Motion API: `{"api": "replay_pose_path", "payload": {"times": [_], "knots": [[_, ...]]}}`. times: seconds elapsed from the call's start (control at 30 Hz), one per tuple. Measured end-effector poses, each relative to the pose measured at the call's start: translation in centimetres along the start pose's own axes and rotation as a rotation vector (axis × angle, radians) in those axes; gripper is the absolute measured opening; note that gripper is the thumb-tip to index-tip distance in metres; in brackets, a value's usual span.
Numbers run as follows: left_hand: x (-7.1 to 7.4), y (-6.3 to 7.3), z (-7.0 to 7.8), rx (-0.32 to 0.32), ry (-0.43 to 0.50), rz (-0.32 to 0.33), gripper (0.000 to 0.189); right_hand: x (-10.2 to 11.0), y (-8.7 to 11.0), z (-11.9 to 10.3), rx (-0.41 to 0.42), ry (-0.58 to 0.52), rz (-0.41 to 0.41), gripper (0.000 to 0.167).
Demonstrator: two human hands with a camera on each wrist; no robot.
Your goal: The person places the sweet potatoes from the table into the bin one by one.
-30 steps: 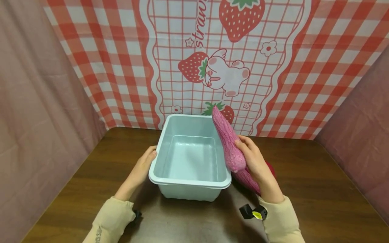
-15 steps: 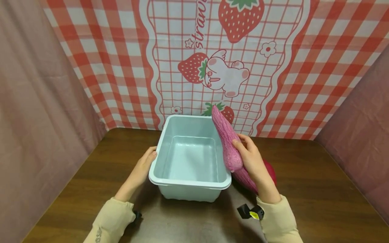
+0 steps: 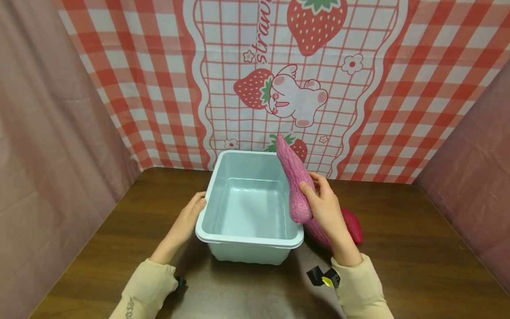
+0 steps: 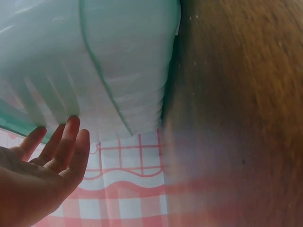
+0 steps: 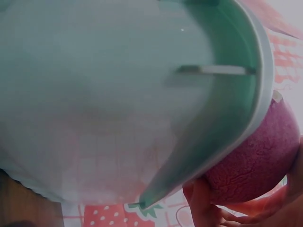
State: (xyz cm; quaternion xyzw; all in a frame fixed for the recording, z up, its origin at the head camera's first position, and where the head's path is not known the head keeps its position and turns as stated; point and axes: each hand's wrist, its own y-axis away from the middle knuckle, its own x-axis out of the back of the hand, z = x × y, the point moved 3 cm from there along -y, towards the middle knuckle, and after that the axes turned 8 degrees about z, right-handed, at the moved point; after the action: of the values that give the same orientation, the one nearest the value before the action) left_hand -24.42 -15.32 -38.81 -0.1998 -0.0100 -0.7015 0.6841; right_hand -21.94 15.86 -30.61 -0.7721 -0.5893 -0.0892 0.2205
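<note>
A light blue-green plastic basin (image 3: pixel 249 240) stands on the table with nothing inside it. My left hand (image 3: pixel 191 217) rests against its left side, near the rim. Relaxed, spread fingers touch the outer wall in the left wrist view. My right hand (image 3: pixel 328 210) grips a long pink vegetable (image 3: pixel 293 177) with wrinkled skin, thick at the near end and tapering at the far one. It is held tilted over the basin's right rim. In the right wrist view, the vegetable's rounded end (image 5: pixel 255 165) shows just outside the rim.
A second pink wrinkled vegetable (image 3: pixel 317 233) lies on the table right of the basin, partly under my right arm. Beside it lies a smooth dark-red object (image 3: pixel 352 226), partly hidden by that arm. A strawberry-print cloth (image 3: pixel 227 110) hangs behind the brown wooden table (image 3: pixel 414 239).
My right hand has shifted slightly left and up with the pink vegetable, which now overlaps the basin more. More of the dark-red object shows. The left hand and basin have stayed put.
</note>
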Motion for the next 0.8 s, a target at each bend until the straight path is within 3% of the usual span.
{"api": "replay_pose_path", "payload": {"times": [0.47,0.8], "knots": [[0.0,0.0,-0.1,0.005,0.003,-0.002,0.039,-1.2,0.0,-0.1,0.126,0.056,0.031,0.057],[0.0,0.0,-0.1,0.016,0.002,0.001,0.039,-1.9,0.3,-0.4,0.162,0.091,0.042,0.056]]}}
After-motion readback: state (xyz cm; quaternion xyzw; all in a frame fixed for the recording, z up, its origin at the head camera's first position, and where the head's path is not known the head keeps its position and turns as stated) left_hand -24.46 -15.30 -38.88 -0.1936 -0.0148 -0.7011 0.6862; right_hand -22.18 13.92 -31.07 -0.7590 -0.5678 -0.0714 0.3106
